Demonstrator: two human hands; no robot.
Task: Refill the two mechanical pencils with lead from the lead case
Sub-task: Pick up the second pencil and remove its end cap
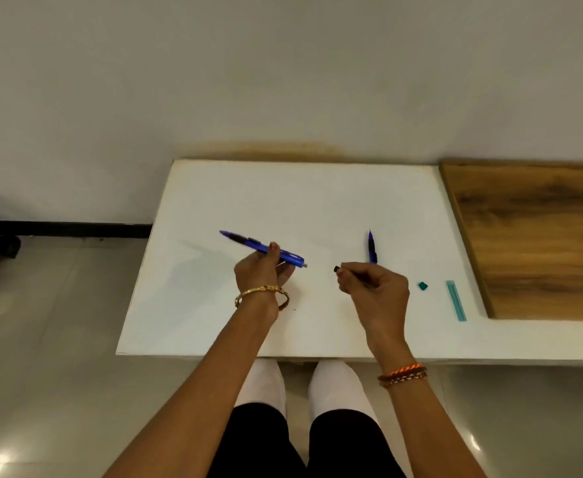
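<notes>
My left hand grips a blue mechanical pencil above the white table; its tip points far left and its open rear end points right. A thin pale stick juts from under that hand's fingers. My right hand pinches a small dark cap at its fingertips, a short way right of the pencil's rear end. A second blue pencil lies on the table just beyond my right hand, tip pointing away. The teal lead case lies at the right, with its small teal cap beside it.
A wooden board covers the table's right part, next to the lead case. The table's near edge runs just above my knees. A grey wall stands behind, and tiled floor lies to the left.
</notes>
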